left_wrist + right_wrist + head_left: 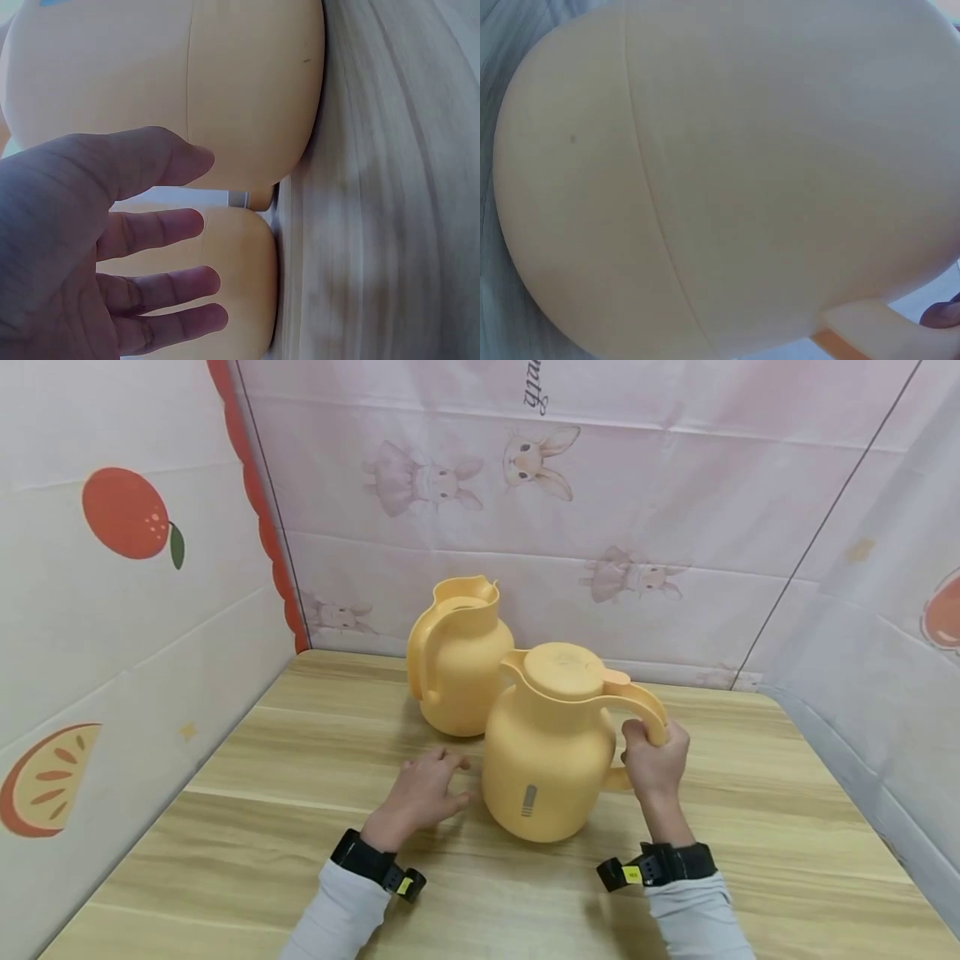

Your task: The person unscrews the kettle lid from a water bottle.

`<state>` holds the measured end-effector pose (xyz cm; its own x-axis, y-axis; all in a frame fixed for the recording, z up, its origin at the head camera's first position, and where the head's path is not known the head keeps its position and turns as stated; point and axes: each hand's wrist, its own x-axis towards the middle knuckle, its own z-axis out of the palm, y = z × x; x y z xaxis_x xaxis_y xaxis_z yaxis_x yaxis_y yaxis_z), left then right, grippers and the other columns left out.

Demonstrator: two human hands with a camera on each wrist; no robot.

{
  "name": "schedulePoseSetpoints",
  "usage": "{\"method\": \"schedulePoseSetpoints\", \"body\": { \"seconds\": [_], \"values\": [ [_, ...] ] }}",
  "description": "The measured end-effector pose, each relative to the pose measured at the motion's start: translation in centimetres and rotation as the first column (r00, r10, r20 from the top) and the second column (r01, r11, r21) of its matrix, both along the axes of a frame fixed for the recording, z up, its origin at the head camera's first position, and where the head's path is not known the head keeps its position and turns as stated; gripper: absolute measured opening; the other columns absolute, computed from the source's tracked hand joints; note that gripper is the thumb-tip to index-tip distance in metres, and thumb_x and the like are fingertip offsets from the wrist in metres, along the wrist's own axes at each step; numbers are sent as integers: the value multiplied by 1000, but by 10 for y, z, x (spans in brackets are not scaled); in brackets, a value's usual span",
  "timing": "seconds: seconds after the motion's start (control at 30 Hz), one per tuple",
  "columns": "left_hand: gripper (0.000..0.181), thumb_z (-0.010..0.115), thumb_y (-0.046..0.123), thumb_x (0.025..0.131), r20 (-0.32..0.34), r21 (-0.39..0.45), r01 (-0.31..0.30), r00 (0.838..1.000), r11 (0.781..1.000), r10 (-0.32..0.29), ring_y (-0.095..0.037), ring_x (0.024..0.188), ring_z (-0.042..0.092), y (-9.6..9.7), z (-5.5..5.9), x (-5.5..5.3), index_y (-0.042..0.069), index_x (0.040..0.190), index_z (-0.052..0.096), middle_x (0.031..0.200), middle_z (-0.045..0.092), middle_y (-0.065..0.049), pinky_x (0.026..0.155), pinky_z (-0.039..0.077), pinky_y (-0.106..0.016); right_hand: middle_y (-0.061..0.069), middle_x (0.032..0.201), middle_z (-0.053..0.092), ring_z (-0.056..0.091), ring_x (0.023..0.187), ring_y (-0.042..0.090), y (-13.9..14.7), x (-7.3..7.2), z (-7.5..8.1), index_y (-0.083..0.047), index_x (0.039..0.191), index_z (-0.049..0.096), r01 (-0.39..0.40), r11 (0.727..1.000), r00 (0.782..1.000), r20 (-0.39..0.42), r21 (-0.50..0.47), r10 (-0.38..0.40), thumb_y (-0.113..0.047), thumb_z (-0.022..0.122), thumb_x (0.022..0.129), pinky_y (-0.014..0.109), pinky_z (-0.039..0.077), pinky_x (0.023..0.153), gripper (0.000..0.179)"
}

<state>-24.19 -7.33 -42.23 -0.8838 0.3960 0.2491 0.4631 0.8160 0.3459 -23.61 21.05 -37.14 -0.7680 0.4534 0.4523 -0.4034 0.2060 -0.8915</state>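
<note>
A yellow thermos jug [551, 760] with a round lid [564, 670] stands on the wooden table, its spout toward the left. My right hand [657, 760] grips its handle [647, 706] on the right side. To the left of this jug, my left hand [427, 789] is held low over the table with fingers spread and nothing in them. In the left wrist view, the thumb [161, 156] overlaps the near jug's body. Behind and to the left stands a second yellow jug [468, 672] without a lid on its mouth, its handle turned toward me.
The wooden table [300, 760] ends at a back wall hung with a pink rabbit-print cloth [480, 518]. Fruit-printed cloth [82, 627] lines the left side, and a pale cloth [885, 693] the right. The two jugs stand close together, the lidded one partly covering the other.
</note>
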Motion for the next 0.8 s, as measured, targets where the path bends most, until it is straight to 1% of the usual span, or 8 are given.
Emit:
{"method": "schedulePoseSetpoints", "body": {
  "seconds": [0.27, 0.37, 0.5, 0.6, 0.7, 0.8],
  "values": [
    [40, 72, 31, 77, 5, 7, -17, 1000, 1000, 17, -31, 103, 52, -7, 2, 0, 11, 110, 62, 109, 56, -9, 81, 40, -51, -2, 41, 39, 44, 32, 10, -4, 1, -1, -4, 54, 37, -13, 1000, 1000, 21, 19, 12, 10, 48, 73, 19, 34, 33, 26],
    [40, 72, 31, 77, 10, 11, -16, 1000, 1000, 16, -31, 105, 51, -7, 2, 0, 11, 110, 62, 110, 55, -9, 81, 40, -50, -1, 43, 41, 43, 34, 11, -3, 2, -1, -4, 58, 40, -50, 999, 998, 40, -5, 50, 8, 49, 76, 20, 36, 35, 24],
    [40, 73, 31, 77, 5, 12, -14, 1000, 1000, 14, -31, 105, 51, -7, 3, 0, 11, 110, 62, 111, 55, -10, 81, 39, -50, 2, 44, 43, 42, 36, 11, 2, 3, -1, -3, 63, 42, -123, 992, 991, 50, -31, 124, 6, 51, 80, 22, 37, 38, 21],
    [40, 73, 31, 77, 0, 12, -15, 1000, 1000, 15, -30, 105, 51, -8, 6, 2, 12, 110, 62, 110, 55, -9, 82, 39, -50, 3, 44, 43, 41, 37, 12, 4, 4, 0, -1, 64, 42, -178, 983, 983, 34, -37, 180, 7, 50, 80, 22, 37, 39, 20],
    [40, 73, 30, 77, 2, 15, -20, 1000, 1000, 20, -29, 103, 51, -9, 9, 4, 12, 111, 61, 109, 55, -8, 83, 39, -50, 4, 42, 42, 41, 36, 12, 4, 5, 1, 1, 63, 42, -216, 976, 976, 23, -39, 217, 9, 49, 79, 23, 38, 39, 20],
    [40, 72, 30, 77, -4, 10, -26, 1000, 1000, 26, -28, 102, 51, -11, 13, 5, 13, 111, 61, 107, 54, -6, 82, 39, -49, 6, 42, 42, 42, 36, 13, 4, 6, 0, 0, 62, 41, -232, 972, 972, 27, -42, 233, 10, 48, 78, 24, 39, 39, 20]
  ]
}}
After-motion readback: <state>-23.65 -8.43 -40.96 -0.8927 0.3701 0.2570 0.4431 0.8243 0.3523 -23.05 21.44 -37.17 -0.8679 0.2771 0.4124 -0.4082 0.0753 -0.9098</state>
